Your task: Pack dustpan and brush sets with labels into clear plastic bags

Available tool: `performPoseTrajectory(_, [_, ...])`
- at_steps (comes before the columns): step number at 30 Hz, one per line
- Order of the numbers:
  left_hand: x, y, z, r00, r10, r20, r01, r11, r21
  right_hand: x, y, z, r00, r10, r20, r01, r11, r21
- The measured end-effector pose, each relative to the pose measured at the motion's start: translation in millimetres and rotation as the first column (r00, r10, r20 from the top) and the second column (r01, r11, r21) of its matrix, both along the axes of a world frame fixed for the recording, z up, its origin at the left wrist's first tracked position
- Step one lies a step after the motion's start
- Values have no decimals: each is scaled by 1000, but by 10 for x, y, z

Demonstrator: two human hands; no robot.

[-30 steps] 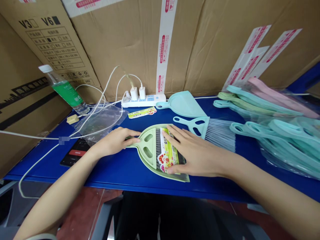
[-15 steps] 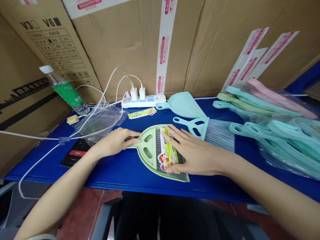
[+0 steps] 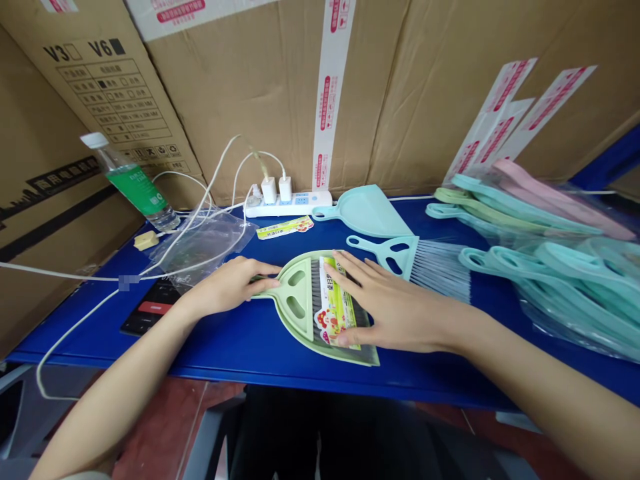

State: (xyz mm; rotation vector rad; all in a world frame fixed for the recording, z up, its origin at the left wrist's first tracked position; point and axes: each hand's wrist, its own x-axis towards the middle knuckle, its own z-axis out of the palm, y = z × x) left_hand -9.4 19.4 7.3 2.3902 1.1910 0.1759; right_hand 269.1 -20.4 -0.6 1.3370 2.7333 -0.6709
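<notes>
A light green hand brush lies on top of a matching green dustpan, both flat on the blue table. My left hand is closed around their handles, thumb and forefinger near the base of the brush. Across the brush's grey bristles rests a yellow and white label card with a red mushroom figure. My right hand lies over the card and bristles with fingers spread, touching the card's upper and lower ends. Its palm hides part of the bristles and the pan's far edge.
Behind lie a turquoise dustpan, a turquoise brush and another label strip. Bagged sets are piled at right. A power strip, cables, plastic bag, phone and bottle occupy the left and back.
Both hands stay almost where they were. The lower end of the label card and my right thumb have shifted very slightly to the right.
</notes>
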Motion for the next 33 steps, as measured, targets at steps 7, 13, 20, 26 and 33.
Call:
performPoseTrajectory(7, [9, -5, 7, 1000, -3, -5, 3, 1000, -3, -7, 14, 8, 1000, -13, 28, 14, 998, -56])
performPoseTrajectory(13, [2, -3, 2, 1000, 1, 6, -1, 1000, -17, 30, 9, 59, 999, -29, 29, 31, 998, -54])
performPoseTrajectory(20, [-1, 3, -2, 1000, 8, -5, -8, 1000, -14, 27, 14, 49, 999, -23, 29, 25, 996, -80])
performPoseTrajectory(26, [7, 0, 7, 1000, -3, 2, 3, 1000, -16, 19, 17, 47, 999, -12, 35, 15, 997, -82])
performPoseTrajectory(33, [15, -11, 22, 1000, 4, 12, -4, 1000, -22, 29, 7, 81, 999, -24, 22, 25, 998, -58])
